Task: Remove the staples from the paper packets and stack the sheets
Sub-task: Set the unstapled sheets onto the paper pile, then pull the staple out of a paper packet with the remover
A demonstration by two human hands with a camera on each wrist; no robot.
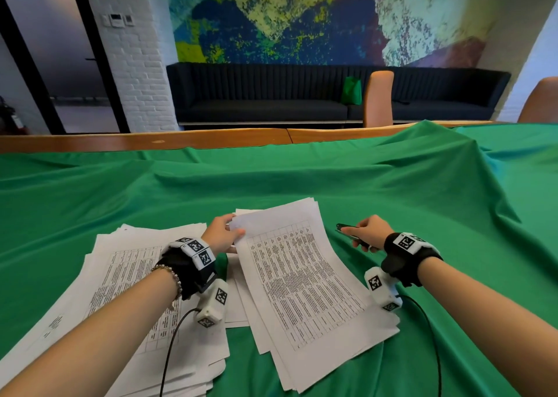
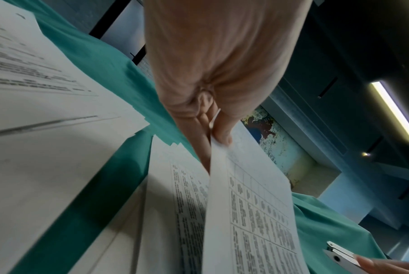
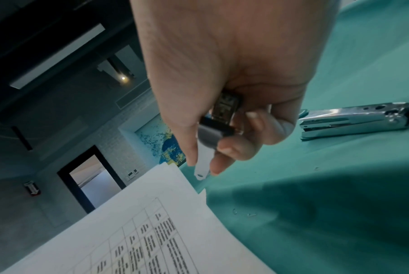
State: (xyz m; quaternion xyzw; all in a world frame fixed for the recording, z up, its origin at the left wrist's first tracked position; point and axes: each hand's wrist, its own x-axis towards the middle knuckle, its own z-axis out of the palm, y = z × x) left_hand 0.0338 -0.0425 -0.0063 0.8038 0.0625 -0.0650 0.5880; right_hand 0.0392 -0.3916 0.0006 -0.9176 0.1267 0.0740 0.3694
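Counting two paper groups on the green cloth (image 1: 302,170): one loose stack (image 1: 120,275) under the left forearm, and one fanned pile of packets (image 1: 305,281) between the two hands. One top packet (image 2: 252,213) is lifted at its far left corner, pinched between thumb and fingers of the left hand (image 1: 222,233); its printed table faces up, and the sheets below lie offset, their edges stepped.

One staple remover (image 3: 214,133), dark body with a pale metal blade, is clamped in the curled fingers of the right hand (image 1: 370,233), blade tip past the fingertips and just off the packet's far right corner, not touching it.

One metal stapler (image 3: 355,120) lies on the cloth right of the right-hand fingers, well apart from the paper. A few small bent staples (image 3: 243,213) lie on the cloth below those fingers, beside the packet's right edge.

Open cloth runs beyond both sets of fingertips to the wooden table edge (image 1: 145,139); a cloth-covered hump (image 1: 422,155) rises far right.
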